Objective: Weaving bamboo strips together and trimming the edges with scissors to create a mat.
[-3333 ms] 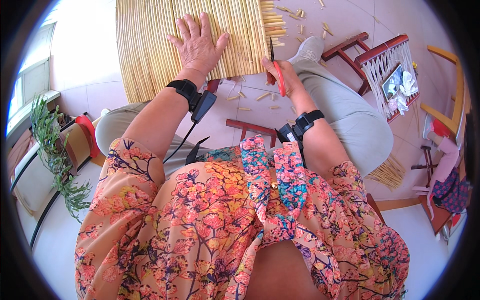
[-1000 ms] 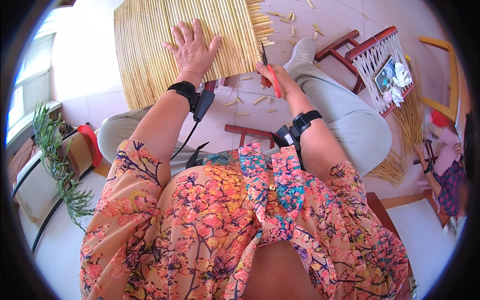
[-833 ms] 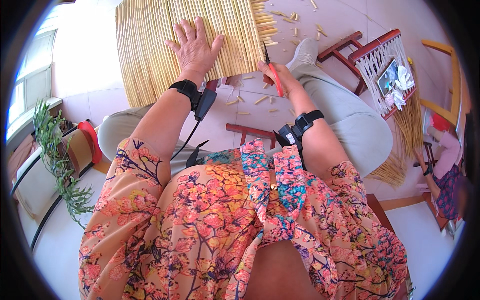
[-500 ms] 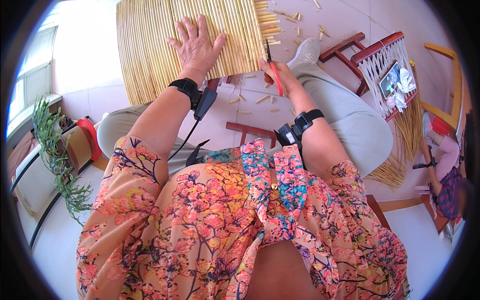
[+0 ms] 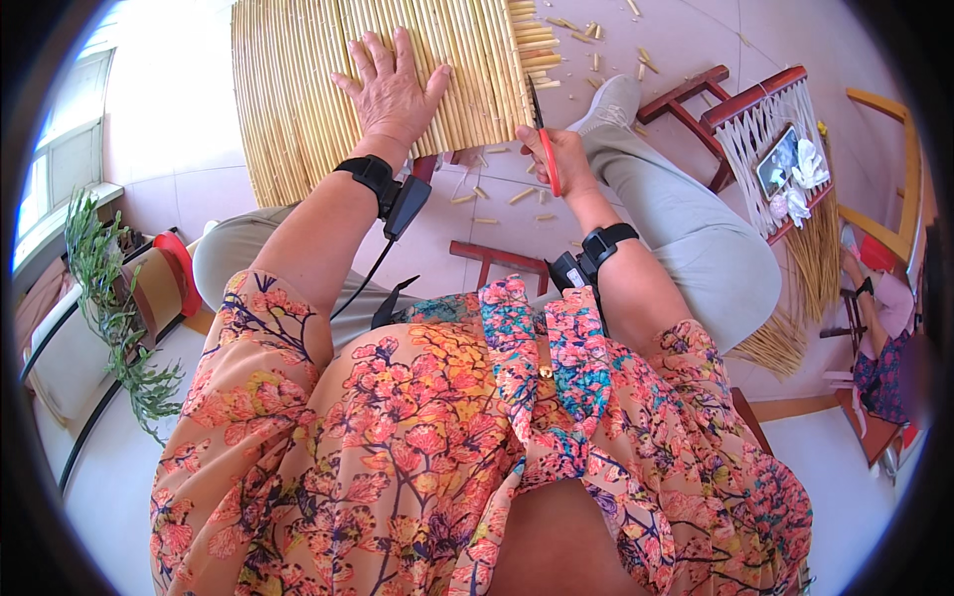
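A mat (image 5: 298,109) of slim, straw-yellow stalks set side by side lies spread out flat, uneven ends jutting from its upper right side, and red-handled scissors (image 5: 550,164) point their dark blades toward them along the lower right edge.

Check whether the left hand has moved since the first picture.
No. The left hand lies flat on the yellow mat, with no visible shift against the red wooden bar on the floor.
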A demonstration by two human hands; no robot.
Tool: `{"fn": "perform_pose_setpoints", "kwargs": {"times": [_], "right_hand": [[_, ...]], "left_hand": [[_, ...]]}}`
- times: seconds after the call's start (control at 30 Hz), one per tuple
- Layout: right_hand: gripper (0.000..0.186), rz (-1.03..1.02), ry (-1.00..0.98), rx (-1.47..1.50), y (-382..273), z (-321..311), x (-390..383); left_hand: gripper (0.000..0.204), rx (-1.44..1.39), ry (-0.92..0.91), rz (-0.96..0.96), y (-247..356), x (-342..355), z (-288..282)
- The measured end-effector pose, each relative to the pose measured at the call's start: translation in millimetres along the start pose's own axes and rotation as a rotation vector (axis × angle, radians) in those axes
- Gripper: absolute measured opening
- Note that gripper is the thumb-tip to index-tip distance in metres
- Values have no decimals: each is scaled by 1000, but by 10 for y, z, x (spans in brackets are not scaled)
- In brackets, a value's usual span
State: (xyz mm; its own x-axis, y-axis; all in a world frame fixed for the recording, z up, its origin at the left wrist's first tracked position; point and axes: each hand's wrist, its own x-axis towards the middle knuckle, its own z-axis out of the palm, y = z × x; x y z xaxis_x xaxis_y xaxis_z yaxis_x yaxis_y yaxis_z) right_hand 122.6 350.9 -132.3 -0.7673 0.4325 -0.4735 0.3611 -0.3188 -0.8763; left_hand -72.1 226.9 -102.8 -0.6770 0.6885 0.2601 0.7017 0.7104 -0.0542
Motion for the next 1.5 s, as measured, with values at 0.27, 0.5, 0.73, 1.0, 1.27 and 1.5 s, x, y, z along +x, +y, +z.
{"fn": "perform_pose_setpoints", "kwargs": {"times": [0.27,0.5,0.73,1.0,1.27,1.5], "right_hand": [[51,16,-83,-107,-206,-72,94],[54,0,-131,-236,-203,-98,128],[58,26,-130,-249,-91,-93,192],[65,-11,-91,-134,-148,-42,143],[50,1,-50,-126,-139,-24,57],[51,96,-26,-66,-119,13,43]], "left_hand": [[73,39,-31,-19,17,-8,-26],[74,8,-14,-17,2,-16,-38],[75,9,-11,-26,6,-24,-27],[74,10,-6,-15,41,-33,-72],[74,24,-34,-27,34,-41,-111],[73,43,-51,-28,11,-55,-139]]}}
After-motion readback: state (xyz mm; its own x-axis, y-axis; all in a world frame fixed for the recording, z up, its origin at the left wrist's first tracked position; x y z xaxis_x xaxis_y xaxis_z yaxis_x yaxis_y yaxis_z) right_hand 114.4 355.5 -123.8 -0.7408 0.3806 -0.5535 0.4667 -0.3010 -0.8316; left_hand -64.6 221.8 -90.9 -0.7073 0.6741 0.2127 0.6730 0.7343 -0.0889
